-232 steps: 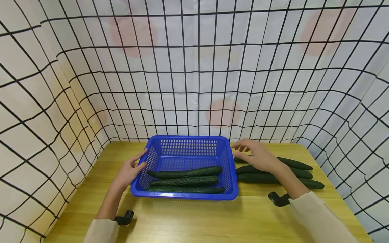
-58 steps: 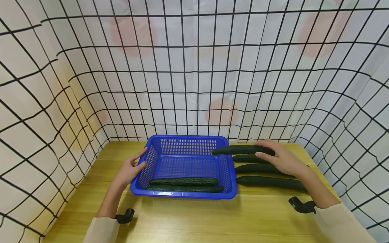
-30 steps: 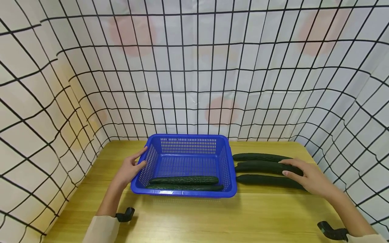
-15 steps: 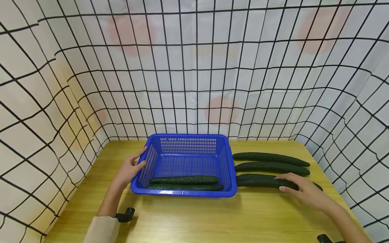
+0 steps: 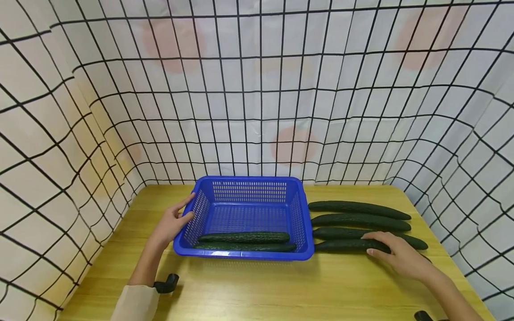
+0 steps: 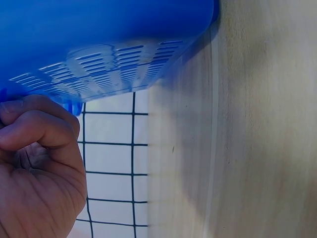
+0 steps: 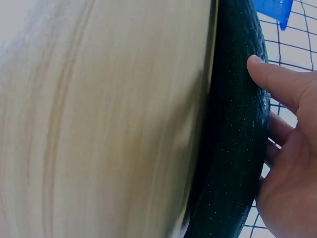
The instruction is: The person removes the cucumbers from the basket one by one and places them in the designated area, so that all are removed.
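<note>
My left hand (image 5: pixel 169 226) holds the left rim of a blue perforated plastic basket (image 5: pixel 246 254), its fingers bent at the edge in the left wrist view. Two dark green cucumbers, a rear one (image 5: pixel 245 237) and a front one (image 5: pixel 241 246), lie along the basket's near side. To the right of the basket, my right hand (image 5: pixel 403 258) grips the nearest cucumber (image 5: pixel 345 246) of a row lying on the table. The right wrist view has the thumb on this cucumber (image 7: pixel 235 129), with fingers behind it. Farther back in the row lie three more cucumbers, such as the rearmost one (image 5: pixel 357 207).
A wooden table (image 5: pixel 257 290) carries everything. White curtain panels with a black grid (image 5: pixel 261 102) stand behind and along both sides. The row of cucumbers runs close to the basket's right wall.
Over the earlier frames one cucumber left the basket in my right hand. That hand moved right and toward me, and a fourth cucumber now lies at the row's front. My left hand stayed put.
</note>
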Tool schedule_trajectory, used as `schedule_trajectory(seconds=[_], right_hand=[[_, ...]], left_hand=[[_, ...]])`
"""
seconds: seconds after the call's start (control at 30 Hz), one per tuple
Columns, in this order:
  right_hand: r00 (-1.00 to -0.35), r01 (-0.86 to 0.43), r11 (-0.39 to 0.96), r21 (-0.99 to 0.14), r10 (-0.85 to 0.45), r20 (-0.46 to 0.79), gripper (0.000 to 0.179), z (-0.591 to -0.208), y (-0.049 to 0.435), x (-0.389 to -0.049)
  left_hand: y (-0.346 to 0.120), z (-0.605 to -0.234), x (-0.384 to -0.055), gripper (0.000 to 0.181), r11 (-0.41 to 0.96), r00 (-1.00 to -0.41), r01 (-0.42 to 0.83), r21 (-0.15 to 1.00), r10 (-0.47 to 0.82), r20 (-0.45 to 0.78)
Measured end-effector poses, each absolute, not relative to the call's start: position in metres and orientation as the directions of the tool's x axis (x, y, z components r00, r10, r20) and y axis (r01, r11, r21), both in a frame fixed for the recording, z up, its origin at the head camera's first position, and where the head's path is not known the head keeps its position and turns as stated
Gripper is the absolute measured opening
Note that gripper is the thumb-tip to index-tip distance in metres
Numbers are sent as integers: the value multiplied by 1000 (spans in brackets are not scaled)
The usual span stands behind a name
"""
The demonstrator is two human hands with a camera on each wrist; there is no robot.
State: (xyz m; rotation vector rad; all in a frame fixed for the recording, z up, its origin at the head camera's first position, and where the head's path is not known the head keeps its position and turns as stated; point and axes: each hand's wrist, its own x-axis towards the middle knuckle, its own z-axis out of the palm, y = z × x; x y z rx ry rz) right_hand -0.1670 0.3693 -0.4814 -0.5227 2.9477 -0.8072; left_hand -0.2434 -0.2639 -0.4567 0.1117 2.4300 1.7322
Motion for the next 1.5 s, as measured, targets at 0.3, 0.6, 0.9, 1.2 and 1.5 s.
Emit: schedule_trajectory(seconds=[0.3, 0.6, 0.9, 1.2, 1.5], right_hand=[[-927, -372, 805, -462, -346, 142, 35, -492, 368, -179], [-912, -409, 808, -424, -355, 204, 33, -492, 363, -186], [-922, -387, 825, -411, -334, 197, 33, -491, 357, -187], [-941, -337, 848, -409, -290, 175, 46, -490, 356, -183], [-943, -333, 834, -440, -284, 175, 54, -491, 358, -180]], left_hand=[[-263, -457, -244, 65, 327, -985, -33, 945, 149, -86], [-265, -460, -244, 66, 311, -986, -35, 950, 141, -83], [-267, -460, -245, 66, 324, -987, -33, 946, 138, -81], [-265, -458, -243, 66, 327, -987, -36, 944, 135, -84], [-265, -459, -244, 66, 324, -989, -36, 945, 124, -81]])
